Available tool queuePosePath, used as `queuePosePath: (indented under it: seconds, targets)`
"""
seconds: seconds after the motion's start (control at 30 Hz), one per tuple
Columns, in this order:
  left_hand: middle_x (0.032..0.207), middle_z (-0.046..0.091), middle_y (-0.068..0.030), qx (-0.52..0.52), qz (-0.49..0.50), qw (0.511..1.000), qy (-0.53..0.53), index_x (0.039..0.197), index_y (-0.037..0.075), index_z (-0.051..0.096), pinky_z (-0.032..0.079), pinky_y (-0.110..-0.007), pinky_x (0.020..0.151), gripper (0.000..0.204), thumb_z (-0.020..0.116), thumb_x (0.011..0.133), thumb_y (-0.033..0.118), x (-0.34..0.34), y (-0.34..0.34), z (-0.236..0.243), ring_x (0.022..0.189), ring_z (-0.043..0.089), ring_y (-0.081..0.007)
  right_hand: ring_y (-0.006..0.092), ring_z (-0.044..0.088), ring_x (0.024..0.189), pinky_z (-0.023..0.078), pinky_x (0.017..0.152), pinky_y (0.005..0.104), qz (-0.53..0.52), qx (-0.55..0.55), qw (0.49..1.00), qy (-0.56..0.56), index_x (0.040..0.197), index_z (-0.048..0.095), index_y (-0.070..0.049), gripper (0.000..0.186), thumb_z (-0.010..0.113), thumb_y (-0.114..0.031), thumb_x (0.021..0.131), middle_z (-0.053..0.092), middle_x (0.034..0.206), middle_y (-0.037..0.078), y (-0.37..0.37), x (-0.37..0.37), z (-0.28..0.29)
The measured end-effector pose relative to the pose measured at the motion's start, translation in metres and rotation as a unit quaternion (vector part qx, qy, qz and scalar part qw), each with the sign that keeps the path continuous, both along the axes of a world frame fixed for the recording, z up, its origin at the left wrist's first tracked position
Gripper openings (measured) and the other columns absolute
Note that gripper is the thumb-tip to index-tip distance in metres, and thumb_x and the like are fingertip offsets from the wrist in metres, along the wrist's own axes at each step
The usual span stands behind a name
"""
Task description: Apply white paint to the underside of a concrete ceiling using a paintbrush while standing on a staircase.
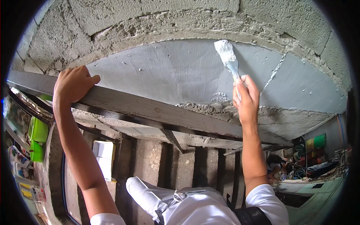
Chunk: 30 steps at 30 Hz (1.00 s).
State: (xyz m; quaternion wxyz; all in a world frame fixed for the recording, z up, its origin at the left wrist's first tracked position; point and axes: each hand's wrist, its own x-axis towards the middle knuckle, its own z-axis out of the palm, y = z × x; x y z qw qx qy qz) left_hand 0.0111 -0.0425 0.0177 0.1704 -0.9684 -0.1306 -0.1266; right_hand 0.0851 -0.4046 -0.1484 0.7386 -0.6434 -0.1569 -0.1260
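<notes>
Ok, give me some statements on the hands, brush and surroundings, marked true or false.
1. The right hand holds a white-coated paintbrush. True.
2. The left hand holds a second paintbrush. False: it curls over a long grey-brown beam.
3. The paintbrush's bristles point away from the person. True.
4. The thin white streak on the smooth grey wall lies left of the paintbrush. False: it lies to the right.
5. Bright green plastic containers are at the picture's left. True.

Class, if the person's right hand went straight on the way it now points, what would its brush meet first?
The right hand points the brush up the picture, so it would probably first meet the rough concrete edging the grey wall, though depth is unclear.
</notes>
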Motion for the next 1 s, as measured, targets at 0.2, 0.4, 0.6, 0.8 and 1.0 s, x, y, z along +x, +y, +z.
queuePosePath:
  seconds: [0.2,0.4,0.6,0.8,1.0]
  targets:
    - [0.084,0.067,-0.0233,0.009,-0.007,1.000,-0.013,0.078,-0.002,0.071,0.049,-0.041,0.085,0.043,0.058,0.075,0.038,0.000,-0.001,0.000,0.082,0.066,-0.0354,0.0030,0.035,0.045,0.025,0.038,0.0207,-0.032,0.016,0.996,0.082,0.082,0.046,-0.006,0.018,0.049,-0.015,0.098,0.039,0.057,-0.004,-0.002,-0.012,-0.056]
    - [0.086,0.067,-0.0230,0.000,-0.005,1.000,-0.014,0.079,-0.002,0.071,0.049,-0.041,0.085,0.042,0.058,0.075,0.038,-0.001,0.002,-0.001,0.085,0.066,-0.0356,0.0029,0.035,0.048,0.025,0.041,0.0206,-0.026,0.019,0.999,0.017,0.083,0.048,-0.005,0.017,0.049,-0.013,0.097,0.040,0.059,-0.004,0.007,-0.019,-0.009]
    - [0.085,0.067,-0.0226,0.011,-0.004,1.000,0.009,0.078,-0.002,0.071,0.049,-0.041,0.084,0.042,0.058,0.074,0.038,0.000,0.000,0.000,0.084,0.066,-0.0350,0.0024,0.036,0.048,0.026,0.039,0.0207,-0.096,-0.010,0.995,-0.015,0.084,0.049,-0.006,0.014,0.050,-0.011,0.097,0.042,0.059,-0.005,-0.010,0.002,-0.017]
    - [0.085,0.067,-0.0226,-0.003,0.011,1.000,0.010,0.077,-0.002,0.070,0.048,-0.041,0.086,0.042,0.058,0.075,0.038,0.002,-0.006,0.001,0.083,0.065,-0.0357,0.0017,0.033,0.046,0.024,0.039,0.0195,-0.093,0.059,0.994,0.024,0.084,0.049,-0.006,0.015,0.048,-0.013,0.098,0.039,0.057,-0.005,-0.032,-0.023,-0.014]
    - [0.090,0.068,-0.0211,-0.004,0.024,1.000,0.013,0.080,0.000,0.070,0.046,-0.041,0.088,0.042,0.059,0.076,0.039,0.001,-0.004,0.001,0.089,0.064,-0.0346,0.0033,0.037,0.047,0.026,0.041,0.0209,-0.060,0.011,0.997,0.043,0.082,0.048,-0.005,0.018,0.051,-0.015,0.097,0.041,0.058,-0.004,-0.012,-0.003,-0.034]
